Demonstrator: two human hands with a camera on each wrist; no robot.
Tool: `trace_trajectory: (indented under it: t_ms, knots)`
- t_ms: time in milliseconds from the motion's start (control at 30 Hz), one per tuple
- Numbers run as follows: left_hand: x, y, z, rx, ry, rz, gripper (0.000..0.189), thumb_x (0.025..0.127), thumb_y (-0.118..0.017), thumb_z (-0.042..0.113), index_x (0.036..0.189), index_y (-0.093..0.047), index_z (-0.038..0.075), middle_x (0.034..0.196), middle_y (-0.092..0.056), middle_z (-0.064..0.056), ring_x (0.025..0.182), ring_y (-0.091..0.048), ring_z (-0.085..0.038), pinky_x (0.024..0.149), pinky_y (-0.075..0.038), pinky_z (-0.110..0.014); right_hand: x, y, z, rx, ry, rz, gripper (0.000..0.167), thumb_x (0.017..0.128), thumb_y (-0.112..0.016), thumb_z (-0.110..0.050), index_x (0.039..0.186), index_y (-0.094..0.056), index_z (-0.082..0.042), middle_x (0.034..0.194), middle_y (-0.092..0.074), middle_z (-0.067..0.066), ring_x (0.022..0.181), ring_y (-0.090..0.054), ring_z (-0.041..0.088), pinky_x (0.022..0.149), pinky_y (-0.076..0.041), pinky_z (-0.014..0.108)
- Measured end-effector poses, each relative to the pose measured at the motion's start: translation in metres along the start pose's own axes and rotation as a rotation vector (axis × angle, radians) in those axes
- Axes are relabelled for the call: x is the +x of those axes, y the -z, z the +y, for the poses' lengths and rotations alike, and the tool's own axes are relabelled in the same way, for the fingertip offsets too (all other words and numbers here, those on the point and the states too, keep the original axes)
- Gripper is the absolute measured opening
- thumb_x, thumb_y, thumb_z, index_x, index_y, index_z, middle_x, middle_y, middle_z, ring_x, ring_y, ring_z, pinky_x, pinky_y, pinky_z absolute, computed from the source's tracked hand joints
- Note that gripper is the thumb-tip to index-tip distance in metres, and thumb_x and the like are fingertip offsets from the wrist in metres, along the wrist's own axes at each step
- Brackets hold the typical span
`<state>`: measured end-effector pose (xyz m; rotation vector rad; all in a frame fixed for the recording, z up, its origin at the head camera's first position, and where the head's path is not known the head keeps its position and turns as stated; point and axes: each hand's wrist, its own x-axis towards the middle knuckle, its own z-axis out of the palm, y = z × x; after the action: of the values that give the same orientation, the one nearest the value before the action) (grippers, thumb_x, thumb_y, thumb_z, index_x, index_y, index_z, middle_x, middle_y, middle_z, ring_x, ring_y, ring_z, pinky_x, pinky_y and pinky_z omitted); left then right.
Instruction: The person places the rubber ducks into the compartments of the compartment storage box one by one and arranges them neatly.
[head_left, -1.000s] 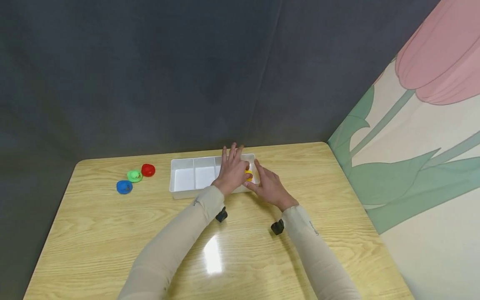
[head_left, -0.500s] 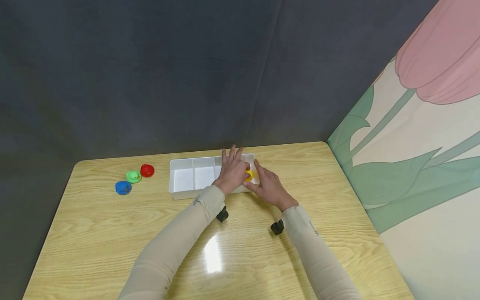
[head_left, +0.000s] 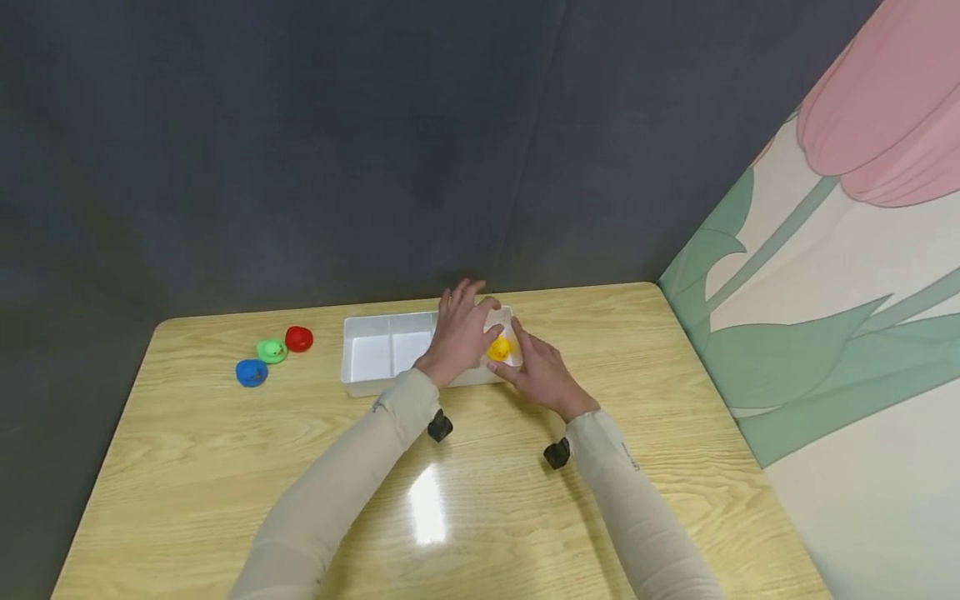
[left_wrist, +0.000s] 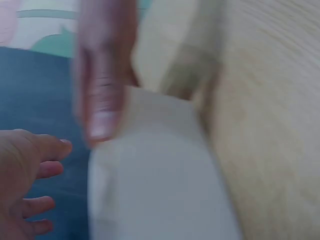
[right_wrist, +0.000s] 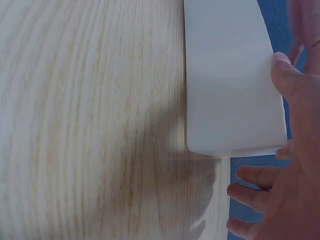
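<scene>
A yellow rubber duck [head_left: 500,348] sits in the right-end compartment of a white divided tray [head_left: 367,389]. My left hand [head_left: 459,337] is over the tray just left of the duck, its fingers spread and holding nothing. My right hand [head_left: 542,377] holds the tray's right end, thumb at the near rim and index finger along the end wall. In the right wrist view, that thumb [right_wrist: 285,67] rests at the rim while the lower fingers extend free. The left wrist view is blurred and shows the tray's outer wall [left_wrist: 155,165], with the duck hidden.
Red [head_left: 298,339], green [head_left: 272,351] and blue [head_left: 251,372] rubber ducks lie left of the tray on the wooden table [head_left: 187,467]. A dark curtain [head_left: 337,150] hangs behind the table, and a flower-patterned wall [head_left: 825,333] stands at the right.
My left hand has let go of the yellow duck and drawn slightly left, its fingers opening. The duck now shows more fully in the compartment. My right hand stays at the tray's end.
</scene>
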<state>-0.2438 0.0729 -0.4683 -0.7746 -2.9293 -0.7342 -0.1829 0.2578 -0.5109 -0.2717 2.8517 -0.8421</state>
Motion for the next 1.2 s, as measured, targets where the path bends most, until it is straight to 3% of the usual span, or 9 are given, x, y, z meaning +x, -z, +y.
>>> trace_trajectory:
  t_ms: [200,433,567,733,867,1000,1200]
  knots:
    - [-0.018,0.044,-0.012,-0.175,0.031,0.17,0.034,0.105,-0.07,0.033,0.134,-0.07,0.015,0.167,-0.045,-0.011,0.162,-0.029,-0.036,0.132,-0.025,-0.061,0.002,0.003,0.003,0.021,0.001,-0.013,0.1,0.104,-0.059,-0.062,0.172,-0.007,-0.01,0.164,-0.046,0.026,0.149,-0.047,0.048,0.128,-0.024,0.072]
    - [-0.057,0.081,-0.036,-0.285,0.053,0.377,0.025,0.104,-0.07,0.025,0.124,-0.074,0.01,0.158,-0.055,-0.012,0.156,-0.038,-0.036,0.128,-0.03,-0.061,0.002,0.008,0.014,0.034,-0.04,-0.01,0.102,0.103,-0.06,-0.062,0.173,-0.005,-0.013,0.174,-0.03,0.023,0.158,-0.034,0.05,0.13,-0.02,0.07]
    - [-0.089,0.089,-0.065,-0.341,0.092,0.518,0.024,0.103,-0.07,0.017,0.122,-0.073,0.002,0.151,-0.06,-0.016,0.149,-0.044,-0.039,0.124,-0.034,-0.058,0.002,0.01,0.019,0.029,-0.038,0.005,0.102,0.103,-0.061,-0.061,0.173,-0.005,-0.011,0.174,-0.029,0.025,0.158,-0.034,0.051,0.129,-0.02,0.071]
    - [-0.135,0.086,-0.119,-0.385,0.262,0.681,0.023,0.103,-0.067,0.011,0.119,-0.072,-0.004,0.143,-0.064,-0.02,0.14,-0.048,-0.042,0.115,-0.039,-0.057,0.002,0.014,0.024,0.027,-0.03,0.011,0.102,0.103,-0.06,-0.061,0.172,-0.005,-0.01,0.173,-0.03,0.028,0.151,-0.042,0.052,0.128,-0.022,0.072]
    - [-0.161,0.079,-0.153,-0.372,0.397,0.696,0.025,0.104,-0.067,0.012,0.121,-0.071,-0.005,0.143,-0.064,-0.021,0.141,-0.046,-0.043,0.115,-0.036,-0.06,0.002,0.016,0.028,0.04,-0.031,0.019,0.1,0.104,-0.06,-0.059,0.172,-0.005,-0.01,0.172,-0.032,0.028,0.138,-0.056,0.05,0.128,-0.023,0.072]
    - [-0.177,0.074,-0.17,-0.33,0.463,0.665,0.027,0.103,-0.068,0.013,0.122,-0.071,-0.007,0.143,-0.063,-0.024,0.14,-0.046,-0.045,0.116,-0.034,-0.063,0.002,0.017,0.031,0.056,-0.026,0.011,0.1,0.104,-0.059,-0.06,0.173,-0.004,-0.011,0.172,-0.031,0.026,0.125,-0.064,0.046,0.128,-0.023,0.071]
    - [-0.181,0.068,-0.182,-0.291,0.495,0.626,0.03,0.102,-0.07,0.014,0.123,-0.07,-0.008,0.142,-0.063,-0.028,0.136,-0.048,-0.049,0.115,-0.034,-0.065,0.001,0.017,0.032,0.061,-0.03,0.009,0.101,0.104,-0.059,-0.06,0.172,-0.004,-0.011,0.174,-0.027,0.026,0.15,-0.045,0.051,0.128,-0.024,0.072]
